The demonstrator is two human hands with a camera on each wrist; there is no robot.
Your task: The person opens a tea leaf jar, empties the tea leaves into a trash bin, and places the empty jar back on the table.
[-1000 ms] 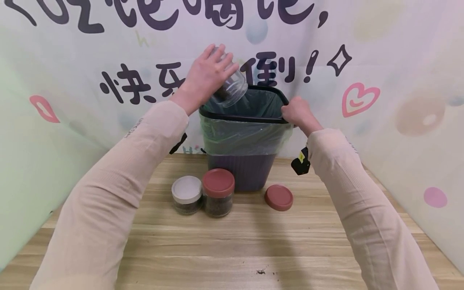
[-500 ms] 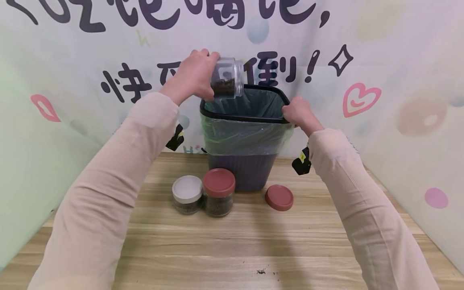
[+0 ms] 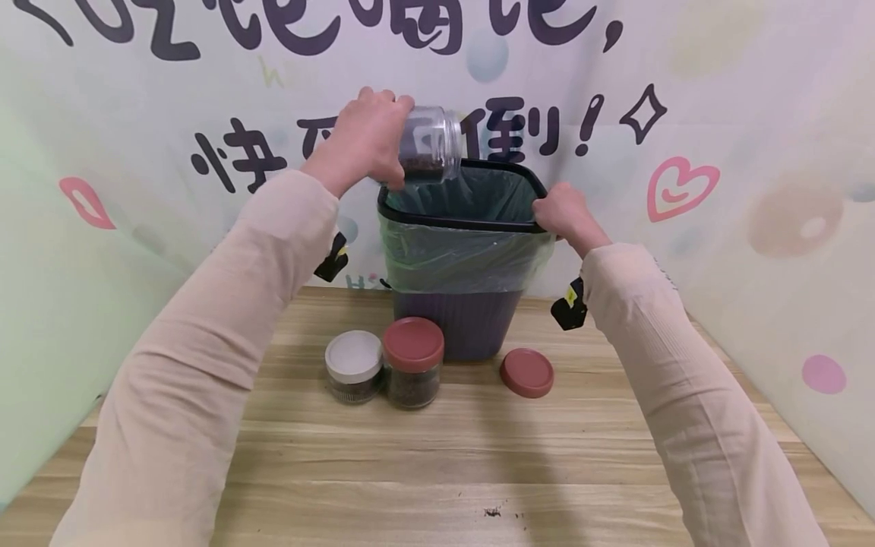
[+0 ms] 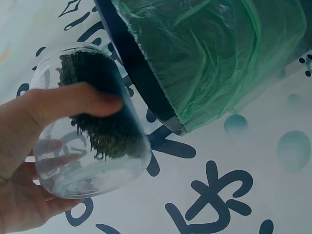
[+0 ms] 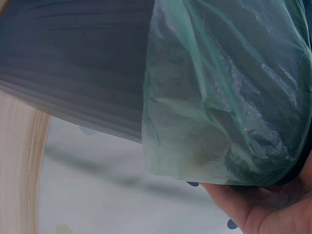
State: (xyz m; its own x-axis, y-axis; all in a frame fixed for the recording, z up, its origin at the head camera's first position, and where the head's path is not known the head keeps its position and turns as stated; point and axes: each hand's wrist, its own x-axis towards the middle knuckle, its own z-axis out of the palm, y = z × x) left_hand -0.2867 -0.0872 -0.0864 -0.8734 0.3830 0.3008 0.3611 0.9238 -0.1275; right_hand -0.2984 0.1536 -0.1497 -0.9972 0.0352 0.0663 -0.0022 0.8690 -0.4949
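My left hand (image 3: 372,137) grips a clear jar (image 3: 431,137) without a lid, tipped onto its side above the left part of the trash can's opening. Dark loose leaves, like dry tea (image 4: 105,126), lie along the jar's lower side; in the left wrist view my thumb crosses the jar wall. The dark trash can (image 3: 454,323) stands upright, lined with a thin green bag (image 3: 458,258) folded over its black rim (image 3: 465,225). At the right corner my right hand (image 3: 566,211) holds that rim, its fingers partly hidden by the bag in the right wrist view.
In front of the can stand a white-lidded jar (image 3: 353,365) and a red-lidded jar (image 3: 413,361), both with dark contents. A loose red lid (image 3: 527,373) lies to their right. Dark crumbs (image 3: 491,512) are scattered near the wooden table's (image 3: 383,471) front. A printed cloth hangs behind.
The jar was tilted mouth-down into the can a second ago; my left hand has since turned it back to nearly level and slightly left. My right hand has stayed at the rim.
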